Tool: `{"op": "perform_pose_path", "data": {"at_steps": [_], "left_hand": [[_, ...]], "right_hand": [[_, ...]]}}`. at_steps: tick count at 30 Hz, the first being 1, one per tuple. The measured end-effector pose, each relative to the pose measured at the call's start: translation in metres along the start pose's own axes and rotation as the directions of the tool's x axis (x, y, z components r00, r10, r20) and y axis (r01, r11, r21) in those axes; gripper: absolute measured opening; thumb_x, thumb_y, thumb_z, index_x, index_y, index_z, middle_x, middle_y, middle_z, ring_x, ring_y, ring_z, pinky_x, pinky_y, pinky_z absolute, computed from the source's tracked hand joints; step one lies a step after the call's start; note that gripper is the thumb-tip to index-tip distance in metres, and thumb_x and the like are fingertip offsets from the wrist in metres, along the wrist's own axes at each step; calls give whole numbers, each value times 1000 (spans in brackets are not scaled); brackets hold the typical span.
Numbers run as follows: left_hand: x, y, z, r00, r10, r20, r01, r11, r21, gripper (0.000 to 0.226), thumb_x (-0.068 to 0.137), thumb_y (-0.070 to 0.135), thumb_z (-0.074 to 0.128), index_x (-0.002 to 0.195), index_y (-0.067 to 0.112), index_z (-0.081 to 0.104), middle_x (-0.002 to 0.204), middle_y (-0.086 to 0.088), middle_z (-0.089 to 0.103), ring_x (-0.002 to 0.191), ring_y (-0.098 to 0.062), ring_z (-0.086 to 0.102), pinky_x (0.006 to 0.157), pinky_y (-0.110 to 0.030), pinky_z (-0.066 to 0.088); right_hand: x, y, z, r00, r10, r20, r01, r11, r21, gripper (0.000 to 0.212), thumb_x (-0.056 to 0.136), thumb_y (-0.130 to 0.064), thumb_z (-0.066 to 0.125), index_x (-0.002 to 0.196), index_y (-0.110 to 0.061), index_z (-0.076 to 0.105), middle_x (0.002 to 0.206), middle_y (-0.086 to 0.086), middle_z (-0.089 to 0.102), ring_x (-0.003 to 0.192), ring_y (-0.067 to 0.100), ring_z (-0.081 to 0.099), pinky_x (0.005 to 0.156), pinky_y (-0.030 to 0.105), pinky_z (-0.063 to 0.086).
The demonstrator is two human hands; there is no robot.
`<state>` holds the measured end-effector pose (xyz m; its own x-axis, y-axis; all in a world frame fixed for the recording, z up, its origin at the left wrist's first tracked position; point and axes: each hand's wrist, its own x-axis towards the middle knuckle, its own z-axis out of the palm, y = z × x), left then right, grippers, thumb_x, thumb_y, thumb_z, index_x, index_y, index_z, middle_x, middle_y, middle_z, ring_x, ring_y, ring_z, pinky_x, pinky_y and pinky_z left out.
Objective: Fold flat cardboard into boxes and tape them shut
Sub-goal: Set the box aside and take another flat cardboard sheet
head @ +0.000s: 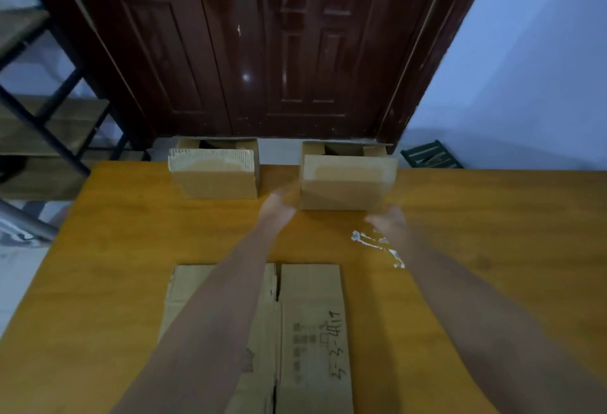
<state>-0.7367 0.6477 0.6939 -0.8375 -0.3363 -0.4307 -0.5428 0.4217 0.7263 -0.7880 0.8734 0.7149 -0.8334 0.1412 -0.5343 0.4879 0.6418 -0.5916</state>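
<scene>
We see two folded boxes upper centre: left box (215, 173), right box (345, 182). Left hand (277, 205) and right hand (387, 221) flank it, blurred, grip unclear. Flat cardboard (312, 331) bottom centre left unfolded.

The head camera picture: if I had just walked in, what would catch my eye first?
Probably the two bare arms stretching across the orange-brown table, the left hand and right hand flanking the right cardboard box at the far edge. A second folded box stands to its left. Nearest the camera lies a flat cardboard sheet with handwriting, and a dark red door looms behind.
</scene>
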Motion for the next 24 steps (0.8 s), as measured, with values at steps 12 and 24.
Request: {"op": "perform_pose_path", "data": {"at_steps": [12,24], "left_hand": [[-78,-67,-53,993,-106,-44,114,908,402,27,95,18,46,116,4,57,105,-10,58,87,-25,54,68,-32,42],[-188,-146,-33,958,-235,-162,279,890,360,42,93,17,52,131,1,45,135,-19,45,121,-36,48,97,-39,42]], "right_hand": [[-87,27,32,998,6,61,-2,998,-64,60,90,-18,56,141,2,33,112,13,55,94,28,56,67,29,41],[-177,132,70,983,46,176,-19,988,-155,12,95,-24,52,88,-15,49,81,7,49,66,20,49,63,31,42]]}}
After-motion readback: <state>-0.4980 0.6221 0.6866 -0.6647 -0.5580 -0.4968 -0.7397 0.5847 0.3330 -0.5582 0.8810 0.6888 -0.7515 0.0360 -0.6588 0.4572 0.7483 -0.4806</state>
